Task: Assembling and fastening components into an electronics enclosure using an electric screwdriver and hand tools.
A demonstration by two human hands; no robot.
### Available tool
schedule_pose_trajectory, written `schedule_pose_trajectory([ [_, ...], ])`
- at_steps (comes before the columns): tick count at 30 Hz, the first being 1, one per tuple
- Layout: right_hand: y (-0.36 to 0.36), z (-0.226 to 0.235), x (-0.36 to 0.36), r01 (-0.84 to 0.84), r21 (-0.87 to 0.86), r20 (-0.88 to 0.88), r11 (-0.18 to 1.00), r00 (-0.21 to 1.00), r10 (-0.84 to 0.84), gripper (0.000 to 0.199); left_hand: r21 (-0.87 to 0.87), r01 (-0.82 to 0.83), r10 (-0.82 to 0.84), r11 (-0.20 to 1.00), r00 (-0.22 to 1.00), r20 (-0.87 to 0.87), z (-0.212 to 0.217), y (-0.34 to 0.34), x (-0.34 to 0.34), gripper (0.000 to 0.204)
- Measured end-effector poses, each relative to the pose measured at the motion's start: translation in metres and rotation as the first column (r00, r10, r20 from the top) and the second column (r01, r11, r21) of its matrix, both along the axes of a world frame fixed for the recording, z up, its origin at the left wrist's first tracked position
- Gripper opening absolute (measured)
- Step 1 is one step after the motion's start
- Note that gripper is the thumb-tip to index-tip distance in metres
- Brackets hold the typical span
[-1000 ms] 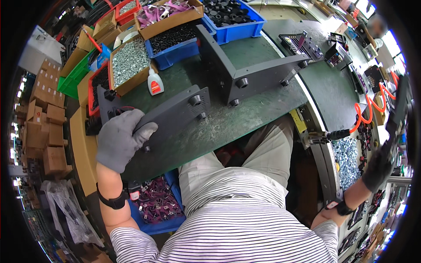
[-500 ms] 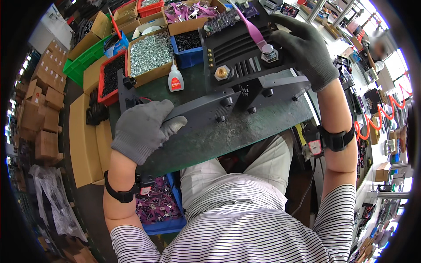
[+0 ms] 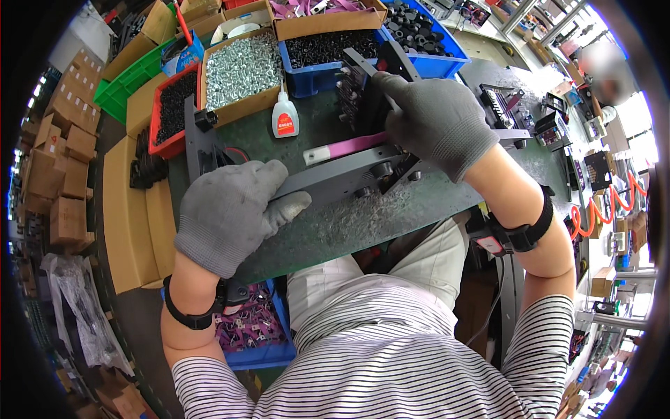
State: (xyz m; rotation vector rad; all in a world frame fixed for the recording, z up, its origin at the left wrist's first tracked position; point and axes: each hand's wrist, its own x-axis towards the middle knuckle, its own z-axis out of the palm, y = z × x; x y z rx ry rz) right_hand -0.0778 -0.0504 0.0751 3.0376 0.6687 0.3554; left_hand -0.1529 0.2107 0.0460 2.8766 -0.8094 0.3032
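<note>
My left hand [image 3: 234, 213], in a grey glove, pinches the end of a flat dark grey metal panel [image 3: 328, 173] between thumb and fingers. Round black feet [image 3: 382, 170] stick out from the panel's near side. My right hand [image 3: 447, 126], also gloved, is closed on a black metal assembly [image 3: 373, 105] that is tilted up on edge above the panel. A purple strap [image 3: 352, 145] with a bare metal end reaches left from beside that assembly. Another stretch of grey panel [image 3: 508, 134] shows to the right of my right hand, which hides part of the join.
A white glue bottle [image 3: 285, 115] stands on the dark green worktable [image 3: 307, 241]. Behind it are a carton of silvery screws [image 3: 243, 70], a blue bin of black screws [image 3: 328, 52] and a red bin [image 3: 178, 112]. A black bracket [image 3: 199, 143] rises beyond my left hand.
My right hand has come left and toward me, turning the black assembly from its broad face up onto its edge. The purple strap now points left. My left hand keeps its grip on the panel.
</note>
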Motion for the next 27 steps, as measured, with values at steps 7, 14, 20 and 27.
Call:
schedule_pose_trajectory([
  [7,0.007,-0.015,0.011,-0.043,0.099,0.009,0.994,0.999,0.042,0.040,-0.001,-0.006,0.006,1.000,0.998,0.063,-0.003,-0.003,0.002,0.046],
  [14,0.011,-0.019,0.007,-0.080,0.173,0.000,0.982,0.997,0.081,0.037,0.016,0.007,-0.008,1.000,0.999,0.045,-0.001,-0.004,0.006,0.044],
  [20,0.006,-0.019,0.004,-0.061,0.171,-0.047,0.983,0.996,0.070,0.034,-0.015,0.043,-0.042,0.999,0.998,0.053,0.002,-0.005,0.005,0.043],
  [27,-0.069,0.012,-0.009,0.092,0.853,-0.142,0.514,0.988,0.059,0.031,-0.033,0.053,-0.051,0.998,0.997,0.059,0.002,-0.007,0.004,0.040],
])
